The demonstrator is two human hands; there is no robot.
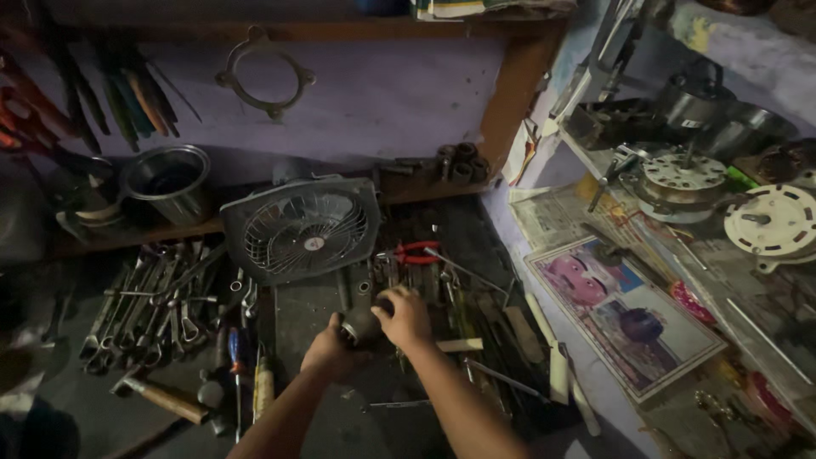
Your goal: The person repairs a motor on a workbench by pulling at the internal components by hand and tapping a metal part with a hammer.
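The grip of both hands, left hand (330, 350) and right hand (405, 317), closes around a dim, half-hidden metal part (360, 325).

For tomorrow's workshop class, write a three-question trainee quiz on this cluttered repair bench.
1. True or false: both hands grip one small dark round part.
2. What leans against the shelf behind the hands? A) a square grilled fan B) a bicycle wheel C) a ladder
3. Fill in: the pliers right of the fan have ___ handles.

Key
1. True: left hand and right hand both hold it.
2. A, the fan.
3. Red, on the pliers.
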